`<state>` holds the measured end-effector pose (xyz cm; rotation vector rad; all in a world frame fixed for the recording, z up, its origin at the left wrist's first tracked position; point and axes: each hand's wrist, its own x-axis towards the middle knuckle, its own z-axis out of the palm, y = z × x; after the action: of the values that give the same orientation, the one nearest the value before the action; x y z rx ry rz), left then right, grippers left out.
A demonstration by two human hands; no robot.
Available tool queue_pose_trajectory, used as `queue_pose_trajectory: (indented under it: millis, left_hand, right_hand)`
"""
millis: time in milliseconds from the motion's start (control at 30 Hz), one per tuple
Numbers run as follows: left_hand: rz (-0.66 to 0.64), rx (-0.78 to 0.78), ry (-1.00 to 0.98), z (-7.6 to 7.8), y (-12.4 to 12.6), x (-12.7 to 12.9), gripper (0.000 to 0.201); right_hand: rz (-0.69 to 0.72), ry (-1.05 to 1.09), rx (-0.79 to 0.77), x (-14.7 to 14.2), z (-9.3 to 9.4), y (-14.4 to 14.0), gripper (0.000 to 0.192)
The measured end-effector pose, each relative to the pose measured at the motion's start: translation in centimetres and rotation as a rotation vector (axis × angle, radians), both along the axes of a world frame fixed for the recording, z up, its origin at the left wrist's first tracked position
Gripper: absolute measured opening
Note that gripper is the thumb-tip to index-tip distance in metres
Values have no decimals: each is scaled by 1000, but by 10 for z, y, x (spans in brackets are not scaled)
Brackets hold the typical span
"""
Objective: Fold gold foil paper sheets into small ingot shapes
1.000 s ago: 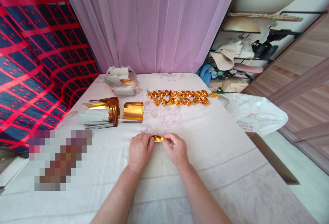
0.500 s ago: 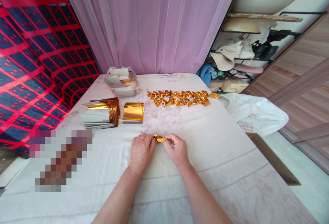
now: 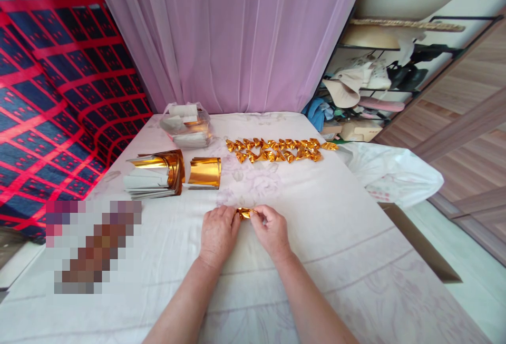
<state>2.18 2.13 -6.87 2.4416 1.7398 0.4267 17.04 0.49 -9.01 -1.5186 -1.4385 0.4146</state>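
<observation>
Between my two hands a small folded piece of gold foil paper (image 3: 245, 213) is held just above the white cloth. My left hand (image 3: 219, 231) pinches its left end, and my right hand (image 3: 272, 228) grips the right end between thumb and fingers. Beyond them, several folded gold foil pieces (image 3: 290, 155) lie in two rows. A small stack of gold foil sheets (image 3: 204, 172) lies at the left, beside a larger, curled stack of sheets (image 3: 156, 183) with pale backs. The fingertips partly cover the held piece.
A clear plastic bag of more sheets (image 3: 187, 128) stands at the back left of the cloth-covered table (image 3: 328, 259). A blurred patch (image 3: 95, 249) hides something at the left. A white plastic bag (image 3: 395, 173) and shelves (image 3: 379, 70) are at the right; a purple curtain (image 3: 245, 38) hangs behind.
The held foil piece has turned slightly and looks narrower between my fingers. Both hands keep their grip and have barely moved.
</observation>
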Motion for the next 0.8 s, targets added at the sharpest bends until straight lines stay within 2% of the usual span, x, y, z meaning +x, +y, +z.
queue_pose_trajectory:
  millis: [167,300,533,800]
  left_hand:
    - [-19,0,2,0,0,0,20]
    - [-53,4,-16,0,-1,1,21]
    - [-2,-21,-94,0,0,0,20]
    - [-10,8,-69,2,-1,0,24]
  right_hand:
    - [17,20,-1,0,-1,1,19]
    - [-21,-12,1,0,0,1,20]
    - [-7,-76,25,0,1,0,20]
    - [-28,-293,-33,2,-1,-3,23]
